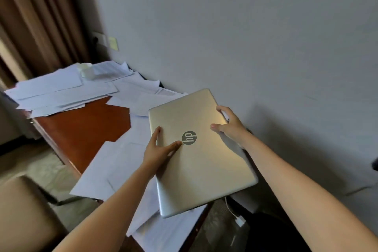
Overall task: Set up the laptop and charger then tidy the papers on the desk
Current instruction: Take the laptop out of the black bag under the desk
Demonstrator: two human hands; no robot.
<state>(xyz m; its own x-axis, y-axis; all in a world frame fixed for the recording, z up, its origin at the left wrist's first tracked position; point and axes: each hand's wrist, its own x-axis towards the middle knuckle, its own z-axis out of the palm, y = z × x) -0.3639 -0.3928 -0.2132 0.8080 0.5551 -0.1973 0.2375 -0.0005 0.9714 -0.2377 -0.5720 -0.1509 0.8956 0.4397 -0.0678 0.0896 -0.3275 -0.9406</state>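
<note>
Closed silver laptop (204, 153), lid up and round logo showing, held between both hands over the near right part of the desk (86, 127). At its left edge we see the left hand (158, 150) gripping it: the thumb lies flat on the lid and just reaches the logo, one finger runs along the edge, and the remaining fingers are hidden beneath. At the far right edge the right hand (230, 127) grips it, fingers curled over the rim and thumb pressed on the lid. The laptop's near corner overhangs the desk's end. From left to right, the room shows a brown curtain (34, 18), a padded chair (22, 215) at near left, the reddish-brown desk strewn with loose white papers (114, 168), a small white cup-like object (86, 70) standing on the far sheets, a socket plate (100, 39) on the grey wall (245, 26), and a white cable (230, 207) hanging below the laptop and ending in a white plug block. We cannot tell whether the laptop's underside touches the papers. Motion blur softens the far papers, and a dark shape is cut off at the right border.
</note>
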